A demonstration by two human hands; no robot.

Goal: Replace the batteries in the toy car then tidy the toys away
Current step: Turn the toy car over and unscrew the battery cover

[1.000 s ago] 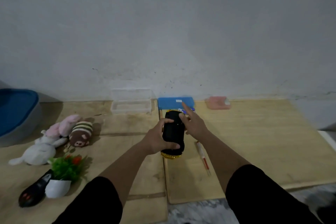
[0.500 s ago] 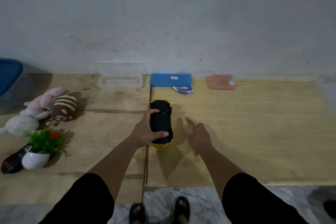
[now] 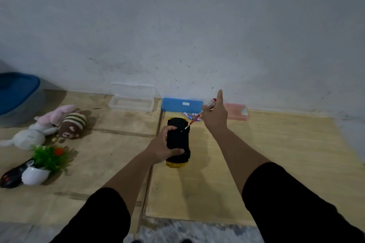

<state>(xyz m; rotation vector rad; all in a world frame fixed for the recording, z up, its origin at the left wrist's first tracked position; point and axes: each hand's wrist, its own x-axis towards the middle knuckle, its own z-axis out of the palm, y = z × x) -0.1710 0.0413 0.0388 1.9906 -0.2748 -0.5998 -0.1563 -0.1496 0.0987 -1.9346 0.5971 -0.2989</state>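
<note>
The toy car lies upside down on the wooden floor panel, its black underside up and a yellow edge showing at the near end. My left hand grips its left side. My right hand holds a red-handled screwdriver, index finger stretched upward. The screwdriver's tip rests on the car's underside near the far end. Loose batteries lie just beyond the car, in front of a blue box.
A clear plastic box and a pink case stand along the wall. Plush toys, a potted plastic plant and a black controller lie at the left. A blue-lidded bin sits far left.
My right hand picked the screwdriver off the floor to the right of the car and brought its tip onto the car's underside. My left hand kept its grip on the car.
</note>
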